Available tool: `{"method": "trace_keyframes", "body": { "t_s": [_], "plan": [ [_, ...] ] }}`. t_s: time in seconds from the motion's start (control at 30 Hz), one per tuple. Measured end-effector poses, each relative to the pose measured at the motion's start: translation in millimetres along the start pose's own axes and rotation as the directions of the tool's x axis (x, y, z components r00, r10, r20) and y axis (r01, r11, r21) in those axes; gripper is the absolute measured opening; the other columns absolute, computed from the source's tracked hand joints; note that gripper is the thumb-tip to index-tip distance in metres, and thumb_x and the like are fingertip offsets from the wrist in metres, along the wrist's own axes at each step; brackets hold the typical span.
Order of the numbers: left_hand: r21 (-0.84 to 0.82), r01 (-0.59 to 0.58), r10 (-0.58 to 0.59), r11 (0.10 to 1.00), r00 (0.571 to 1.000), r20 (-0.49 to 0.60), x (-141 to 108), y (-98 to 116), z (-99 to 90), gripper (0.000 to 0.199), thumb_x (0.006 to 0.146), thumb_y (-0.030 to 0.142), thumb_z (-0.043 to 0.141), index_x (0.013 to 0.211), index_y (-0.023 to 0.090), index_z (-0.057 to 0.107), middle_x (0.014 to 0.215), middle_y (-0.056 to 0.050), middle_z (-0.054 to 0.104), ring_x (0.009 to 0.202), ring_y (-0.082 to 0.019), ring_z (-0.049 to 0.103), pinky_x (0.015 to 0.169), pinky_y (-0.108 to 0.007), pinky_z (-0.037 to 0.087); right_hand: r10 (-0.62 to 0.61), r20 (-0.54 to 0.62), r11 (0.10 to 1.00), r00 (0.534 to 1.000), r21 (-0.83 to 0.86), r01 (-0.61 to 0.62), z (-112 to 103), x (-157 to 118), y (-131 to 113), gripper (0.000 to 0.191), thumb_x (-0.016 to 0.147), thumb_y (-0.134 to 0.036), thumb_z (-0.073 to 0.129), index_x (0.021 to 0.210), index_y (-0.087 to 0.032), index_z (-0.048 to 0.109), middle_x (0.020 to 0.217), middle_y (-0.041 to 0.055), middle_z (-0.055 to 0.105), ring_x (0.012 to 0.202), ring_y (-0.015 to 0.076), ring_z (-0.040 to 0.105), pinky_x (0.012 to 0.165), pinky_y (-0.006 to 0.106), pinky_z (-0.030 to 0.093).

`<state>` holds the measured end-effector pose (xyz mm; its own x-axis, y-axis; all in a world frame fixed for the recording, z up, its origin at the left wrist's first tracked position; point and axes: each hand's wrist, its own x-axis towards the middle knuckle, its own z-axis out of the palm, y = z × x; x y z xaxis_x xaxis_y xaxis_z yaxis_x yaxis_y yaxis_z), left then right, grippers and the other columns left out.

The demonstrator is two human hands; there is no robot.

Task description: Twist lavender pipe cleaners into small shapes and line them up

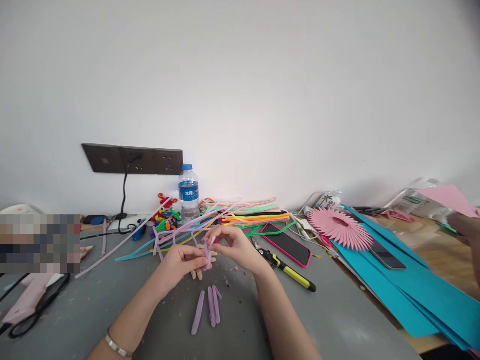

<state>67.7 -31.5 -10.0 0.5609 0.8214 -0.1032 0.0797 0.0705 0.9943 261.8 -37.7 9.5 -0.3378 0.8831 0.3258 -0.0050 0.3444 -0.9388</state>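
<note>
A folded lilac pipe cleaner (207, 254) is held upright between both hands at the middle of the table. My left hand (182, 264) pinches its lower part between thumb and fingers. Around its upper end the fingertips of my right hand (234, 247) are closed. Just behind and below them lie some cream-coloured pieces (197, 274), partly hidden by the fingers. Nearer to me, several folded lilac pipe cleaners, including a left one (198, 312) and a grouped bunch (213, 306), rest on the grey table (172, 330).
Loose pipe cleaners (255, 219) and a water bottle (189, 192) stand along the wall. Rightward lie a phone (287, 245), yellow-black pliers (292, 277), a pink pleated paper ring (339, 227) and blue sheets (412, 300). Another person's hand (468, 232) shows at far right.
</note>
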Motion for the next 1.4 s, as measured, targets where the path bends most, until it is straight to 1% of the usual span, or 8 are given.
{"method": "trace_keyframes", "body": {
  "t_s": [0.27, 0.67, 0.87, 1.07, 1.13, 1.23, 1.33, 1.4],
  "plan": [
    [0.091, -0.017, 0.011, 0.996, 0.997, 0.071, -3.2, 5.1, -5.9, 0.026, 0.079, 0.038, 0.065, 0.074, 0.016, 0.077, 0.072, -0.008, 0.073, 0.063, -0.018, 0.062, 0.061, -0.025, 0.048, 0.119, 0.0, 0.985, 0.993, 0.128, -0.118, 0.7, 0.5, 10.4, 0.019, 0.074, -0.034, 0.074, 0.08, -0.019, 0.064, 0.077, 0.0018, 0.064, 0.071, 0.0152, 0.061, 0.068, 0.028, 0.05],
    [0.391, -0.115, 0.178, 0.913, 0.976, -0.129, 1.7, -4.1, -5.3, 0.03, 0.083, 0.039, 0.058, 0.068, 0.017, 0.074, 0.068, -0.004, 0.07, 0.062, -0.019, 0.06, 0.057, -0.024, 0.043, 0.197, -0.107, 0.952, 0.974, 0.257, -0.165, 3.2, 5.5, 18.7, 0.017, 0.071, -0.031, 0.075, 0.078, -0.017, 0.069, 0.076, 0.0004, 0.067, 0.071, 0.0144, 0.064, 0.073, 0.029, 0.05],
    [0.269, -0.126, 0.156, 0.955, 0.983, -0.093, 5.1, -11.7, -3.6, 0.026, 0.084, 0.039, 0.059, 0.083, 0.017, 0.072, 0.081, -0.007, 0.074, 0.077, -0.023, 0.068, 0.065, -0.025, 0.05, 0.195, -0.139, 0.964, 0.971, 0.208, -0.164, 6.4, 5.5, 22.2, 0.017, 0.07, -0.029, 0.076, 0.074, -0.017, 0.064, 0.07, -0.0019, 0.063, 0.065, 0.0122, 0.06, 0.067, 0.026, 0.046],
    [0.204, -0.088, 0.111, 0.975, 0.989, -0.102, 5.7, -9.2, -1.6, 0.034, 0.085, 0.045, 0.056, 0.086, 0.015, 0.07, 0.076, -0.009, 0.075, 0.07, -0.023, 0.07, 0.067, -0.029, 0.054, 0.164, -0.144, 0.984, 0.976, 0.088, -0.153, 16.7, 8.9, 25.9, 0.016, 0.073, -0.025, 0.071, 0.08, -0.018, 0.059, 0.067, -0.0038, 0.059, 0.061, 0.0114, 0.055, 0.059, 0.023, 0.039],
    [0.226, -0.09, 0.124, 0.97, 0.982, -0.142, 5.8, -7.8, -1.7, 0.036, 0.084, 0.047, 0.054, 0.084, 0.014, 0.07, 0.071, -0.008, 0.075, 0.066, -0.022, 0.069, 0.066, -0.03, 0.055, 0.123, -0.205, 0.992, 0.971, 0.025, -0.12, 20.6, 10.7, 25.7, 0.015, 0.075, -0.023, 0.069, 0.085, -0.019, 0.059, 0.069, -0.0031, 0.061, 0.062, 0.0125, 0.056, 0.059, 0.024, 0.04],
    [0.2, -0.089, 0.136, 0.976, 0.962, -0.237, 7.6, -9.6, -2.6, 0.037, 0.081, 0.049, 0.056, 0.085, 0.014, 0.07, 0.068, -0.007, 0.074, 0.064, -0.023, 0.07, 0.064, -0.031, 0.056, -0.099, -0.345, 0.975, 0.933, -0.219, 0.022, 26.6, 12.1, 26.0, 0.009, 0.078, -0.017, 0.065, 0.086, -0.02, 0.062, 0.08, 0.0006, 0.063, 0.071, 0.0148, 0.057, 0.066, 0.027, 0.044],
    [0.145, -0.093, 0.132, 0.985, 0.948, -0.29, 10.0, -12.9, -3.3, 0.037, 0.079, 0.049, 0.058, 0.085, 0.015, 0.071, 0.067, -0.006, 0.074, 0.066, -0.024, 0.071, 0.064, -0.032, 0.058, -0.337, -0.342, 0.843, 0.877, -0.524, 0.12, 31.5, 10.8, 27.3, 0.007, 0.081, -0.017, 0.065, 0.082, -0.023, 0.069, 0.094, 0.0044, 0.063, 0.083, 0.0176, 0.057, 0.077, 0.033, 0.044],
    [0.127, -0.109, 0.142, 0.986, 0.945, -0.293, 11.0, -14.1, -3.4, 0.036, 0.078, 0.048, 0.059, 0.085, 0.015, 0.071, 0.067, -0.006, 0.074, 0.066, -0.024, 0.071, 0.064, -0.032, 0.059, -0.403, -0.293, 0.741, 0.867, -0.661, 0.121, 33.2, 9.2, 28.4, 0.009, 0.083, -0.02, 0.067, 0.086, -0.025, 0.073, 0.1, 0.0047, 0.064, 0.083, 0.0177, 0.057, 0.08, 0.035, 0.041]
  ]
}}
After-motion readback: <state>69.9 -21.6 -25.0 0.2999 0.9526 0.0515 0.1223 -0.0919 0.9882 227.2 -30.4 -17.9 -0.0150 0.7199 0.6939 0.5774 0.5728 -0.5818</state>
